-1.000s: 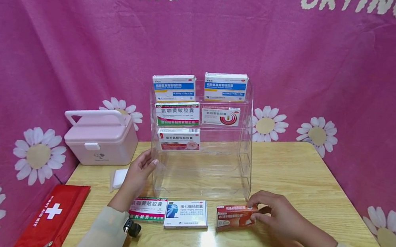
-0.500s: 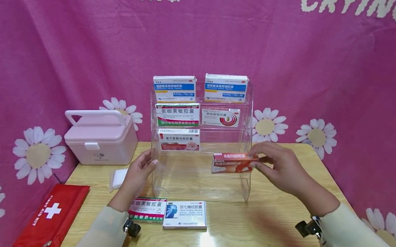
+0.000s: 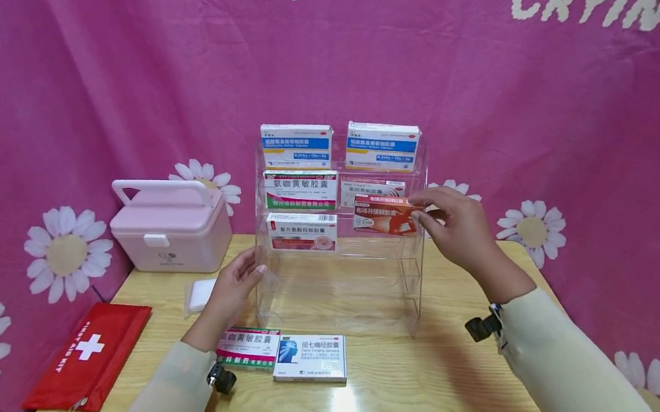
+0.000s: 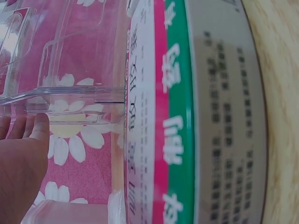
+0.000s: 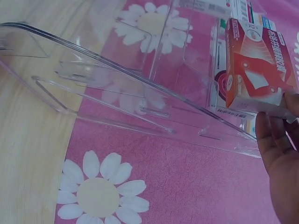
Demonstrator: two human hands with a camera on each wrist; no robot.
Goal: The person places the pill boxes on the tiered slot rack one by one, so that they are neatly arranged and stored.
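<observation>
My right hand (image 3: 453, 228) pinches a red-orange medicine box (image 3: 385, 216) by its right end. The box is upright, in front of the clear stepped display rack (image 3: 339, 300) at its third tier, and partly covers a white medicine box (image 3: 373, 187) behind it. In the right wrist view, fingers (image 5: 268, 135) press the end of the red-orange box. My left hand (image 3: 232, 289) holds the rack's left side edge, thumb toward the front. The left wrist view has that hand's fingers (image 4: 39, 123) against the clear plastic. Several other medicine boxes stand on the upper tiers.
Before the rack lie a green-striped medicine box (image 3: 247, 347), partly behind the left forearm, and a blue-white medicine box (image 3: 311, 358). A pink carry case (image 3: 169, 230), a small white packet (image 3: 200, 294) and a red first aid pouch (image 3: 90, 359) are on the left.
The right hand has lifted the red-orange box from the table up to the rack's third tier on the right. The left hand stays at the rack's side.
</observation>
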